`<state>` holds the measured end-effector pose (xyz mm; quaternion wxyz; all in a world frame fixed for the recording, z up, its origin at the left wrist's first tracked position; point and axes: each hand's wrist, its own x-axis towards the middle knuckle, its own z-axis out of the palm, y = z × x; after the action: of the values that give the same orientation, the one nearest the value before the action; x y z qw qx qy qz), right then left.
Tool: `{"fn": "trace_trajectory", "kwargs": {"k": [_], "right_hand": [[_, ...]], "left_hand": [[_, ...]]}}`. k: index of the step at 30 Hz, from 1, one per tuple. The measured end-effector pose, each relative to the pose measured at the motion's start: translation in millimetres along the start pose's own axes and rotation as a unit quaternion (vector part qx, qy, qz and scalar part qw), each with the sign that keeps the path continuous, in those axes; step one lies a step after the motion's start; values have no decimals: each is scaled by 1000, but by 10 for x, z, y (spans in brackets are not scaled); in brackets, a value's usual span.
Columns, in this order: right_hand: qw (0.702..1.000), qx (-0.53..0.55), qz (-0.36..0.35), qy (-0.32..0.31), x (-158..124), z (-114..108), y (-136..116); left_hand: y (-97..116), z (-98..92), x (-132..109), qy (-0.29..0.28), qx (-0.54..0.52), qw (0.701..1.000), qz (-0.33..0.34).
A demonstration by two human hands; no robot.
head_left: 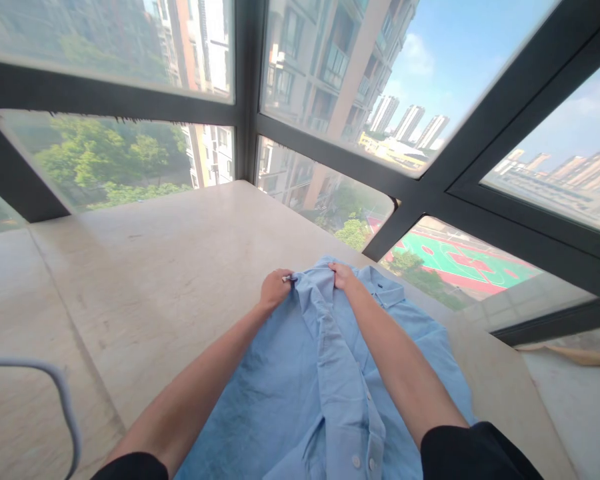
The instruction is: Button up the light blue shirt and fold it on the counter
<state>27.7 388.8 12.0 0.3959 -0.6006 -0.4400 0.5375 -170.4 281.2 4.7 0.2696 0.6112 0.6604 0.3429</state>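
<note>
A light blue button-up shirt (290, 373) lies spread on a stone window ledge, its collar toward the window and its lower part running out of view at the bottom. My left hand (276, 288) is closed on the shirt's upper left edge, with a small dark and shiny bit showing at the fingertips that I cannot make out. My right hand (342, 275) pinches the cloth beside the collar (387, 290). Between the two hands the fabric is bunched into folds. White buttons (356, 460) show on the front placket near the bottom.
The beige stone ledge (145, 267) extends to the left and back. Dark window frames (340, 150) meet in a corner behind it. A grey-white cable (63, 393) curves at the lower left. Outside are buildings, trees and a sports court.
</note>
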Motion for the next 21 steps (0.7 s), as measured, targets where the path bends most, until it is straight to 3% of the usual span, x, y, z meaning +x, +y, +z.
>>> {"fn": "trace_trajectory", "kwargs": {"k": [5,9,15,21], "right_hand": [[997,-53,51,-1,58,16,-86],[988,-147,35,23,36,-76,-114],[946,-317,-46,52,-17,-243,-103],[910,-399,-94,66,-99,-231,12]], "left_hand": [[51,-81,65,-27,12,1000,6],[198,-66,322,-41,44,998,-34],[454,277,872,-70,66,994,-43],[640,648,1292,-106,75,991,-11]]}}
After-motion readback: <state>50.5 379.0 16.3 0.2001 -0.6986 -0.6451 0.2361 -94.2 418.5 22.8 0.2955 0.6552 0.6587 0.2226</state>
